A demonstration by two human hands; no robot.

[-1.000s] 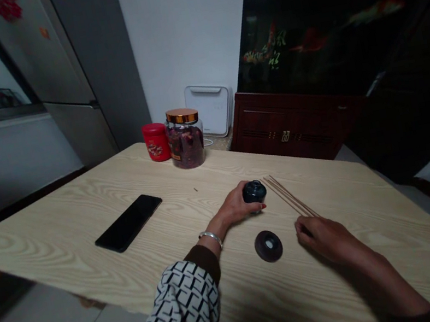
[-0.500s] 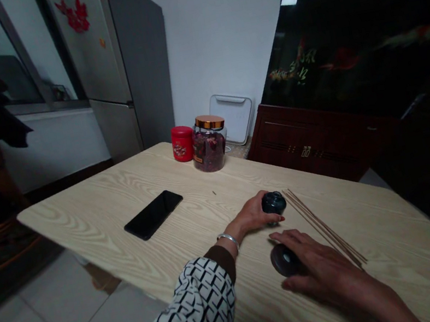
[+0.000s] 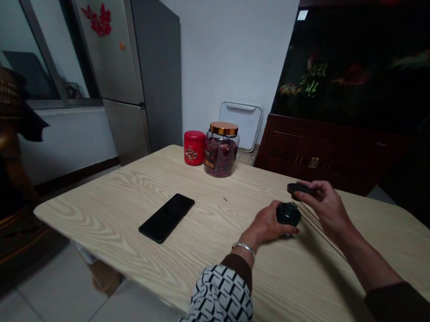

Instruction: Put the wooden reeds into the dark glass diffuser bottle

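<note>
While the left hand [image 3: 266, 224] has its fingers around a dark pot [image 3: 288, 214] on the table [image 3: 294, 280], right of centre, the right hand [image 3: 330, 205] pinches a dark disc [image 3: 297, 189] at its upper right. The step looks like steadying the pot, disc raised; moving that calls for a firm pinch. Beyond stands a glass jar [image 3: 220, 157], upper centre.

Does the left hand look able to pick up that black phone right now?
Probably not without letting go first: the left hand holds the small dark jar, although nothing seems to stand between that hand and the black phone.
</note>
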